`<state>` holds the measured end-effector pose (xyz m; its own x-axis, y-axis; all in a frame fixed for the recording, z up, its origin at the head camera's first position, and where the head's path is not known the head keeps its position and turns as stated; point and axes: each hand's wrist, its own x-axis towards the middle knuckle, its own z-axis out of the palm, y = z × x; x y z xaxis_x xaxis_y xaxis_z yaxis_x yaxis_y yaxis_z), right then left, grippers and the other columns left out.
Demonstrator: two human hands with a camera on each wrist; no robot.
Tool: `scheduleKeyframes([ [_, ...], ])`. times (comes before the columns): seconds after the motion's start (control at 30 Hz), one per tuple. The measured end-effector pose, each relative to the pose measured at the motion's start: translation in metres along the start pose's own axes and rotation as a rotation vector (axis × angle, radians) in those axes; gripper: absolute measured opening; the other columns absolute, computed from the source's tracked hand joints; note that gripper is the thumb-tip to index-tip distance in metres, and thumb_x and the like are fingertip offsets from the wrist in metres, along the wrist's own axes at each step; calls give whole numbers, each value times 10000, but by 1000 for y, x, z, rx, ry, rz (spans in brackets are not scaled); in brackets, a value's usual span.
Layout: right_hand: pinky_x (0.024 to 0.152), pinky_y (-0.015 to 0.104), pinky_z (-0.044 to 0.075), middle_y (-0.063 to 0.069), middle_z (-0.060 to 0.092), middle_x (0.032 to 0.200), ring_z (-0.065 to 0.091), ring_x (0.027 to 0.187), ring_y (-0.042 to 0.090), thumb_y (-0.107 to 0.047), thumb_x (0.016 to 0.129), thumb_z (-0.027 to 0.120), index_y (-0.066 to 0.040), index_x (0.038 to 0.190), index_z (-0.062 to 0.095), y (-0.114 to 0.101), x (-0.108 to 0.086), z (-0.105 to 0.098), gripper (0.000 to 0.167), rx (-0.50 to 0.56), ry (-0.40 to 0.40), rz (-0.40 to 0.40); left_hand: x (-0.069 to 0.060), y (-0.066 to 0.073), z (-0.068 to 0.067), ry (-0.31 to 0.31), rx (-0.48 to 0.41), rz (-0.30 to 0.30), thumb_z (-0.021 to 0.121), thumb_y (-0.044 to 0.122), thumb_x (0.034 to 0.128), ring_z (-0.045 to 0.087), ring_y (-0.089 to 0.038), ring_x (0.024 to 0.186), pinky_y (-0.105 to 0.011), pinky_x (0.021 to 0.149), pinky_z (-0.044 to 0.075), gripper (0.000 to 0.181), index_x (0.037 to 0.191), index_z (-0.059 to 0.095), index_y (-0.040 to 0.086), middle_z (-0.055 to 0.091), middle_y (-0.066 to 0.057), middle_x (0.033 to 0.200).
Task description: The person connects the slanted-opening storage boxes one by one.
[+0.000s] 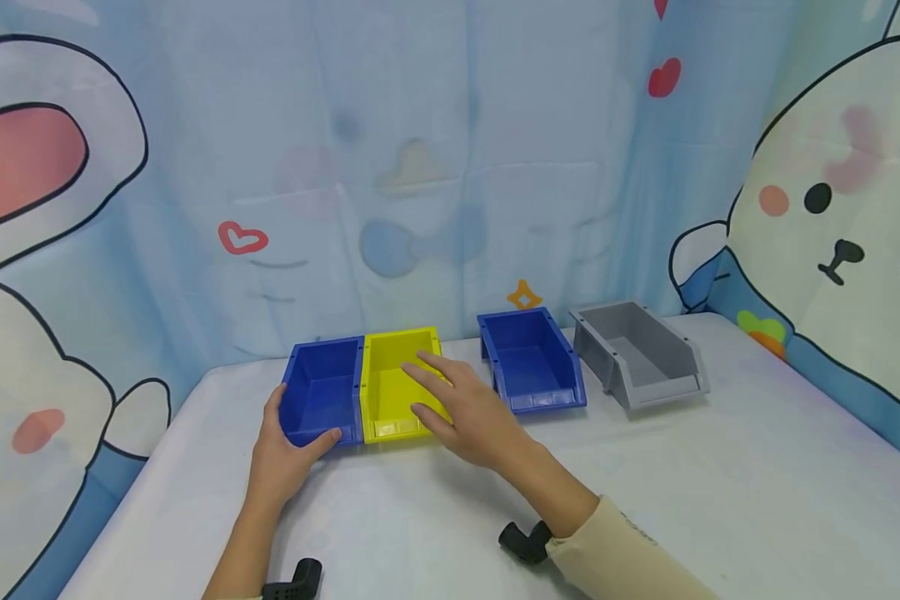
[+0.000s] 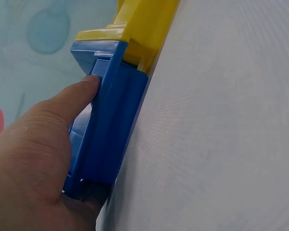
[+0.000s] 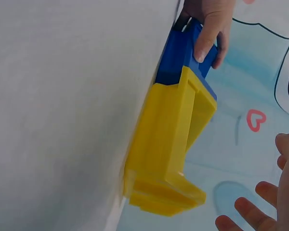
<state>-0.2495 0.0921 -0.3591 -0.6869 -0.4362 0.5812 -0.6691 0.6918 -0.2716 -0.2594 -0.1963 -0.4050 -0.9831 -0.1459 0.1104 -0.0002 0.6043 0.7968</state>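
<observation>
Left blue bin point(image 1: 322, 383) sits left of centre, just below mid-frame in the head view, its right wall against the yellow bin point(image 1: 390, 387) on the desk point(image 1: 405, 525). My left grip point(image 1: 285, 458) holds it, thumb on the front lip, fingers round the outer left side; my right grip point(image 1: 477, 421) is spread near the yellow bin, holding nothing. I judge both light, stiff and slightly slippery, unlikely to crack; rims and side walls offer the surest hold.
</observation>
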Motion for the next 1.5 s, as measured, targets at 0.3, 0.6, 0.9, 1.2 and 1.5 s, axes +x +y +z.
scheduleKeyframes([
  [0.3,1146,537,469,86,490,1583,505,1415,319,-292,1031,632,-233,1528,515,11,-10,-7,513,-65,2,-14,0,2,0,-6,-8,6,807,410,882,203,-484,1557,-684,1242,205,1139,1677,15,220,170,-227,1715],
  [0.6,1165,524,452,84,482,1590,504,1419,314,-290,1030,634,-210,1517,533,17,-16,-10,504,-77,12,-22,-2,2,-1,-6,-4,12,801,394,889,203,-489,1556,-682,1243,205,1129,1676,15,203,166,-235,1714],
  [0.9,1158,538,456,85,479,1596,498,1424,329,-276,1028,641,-210,1525,525,31,-24,-17,514,-90,16,13,-2,2,-1,-10,2,2,806,418,882,202,-495,1551,-692,1237,206,1150,1677,1,208,165,-234,1714],
  [1.2,1131,552,478,122,504,1566,512,1395,362,-229,1011,666,-199,1518,527,48,-28,-28,527,-72,59,48,-1,1,-1,-11,-4,-3,809,419,879,201,-499,1550,-693,1236,208,1156,1677,-3,213,161,-235,1714],
  [1.5,1125,610,457,147,488,1574,495,1398,403,-203,999,677,-155,1517,527,65,-30,-39,541,-88,85,148,-2,2,-1,-9,-2,4,808,419,879,210,-501,1546,-694,1234,212,1152,1677,4,205,167,-241,1711],
])
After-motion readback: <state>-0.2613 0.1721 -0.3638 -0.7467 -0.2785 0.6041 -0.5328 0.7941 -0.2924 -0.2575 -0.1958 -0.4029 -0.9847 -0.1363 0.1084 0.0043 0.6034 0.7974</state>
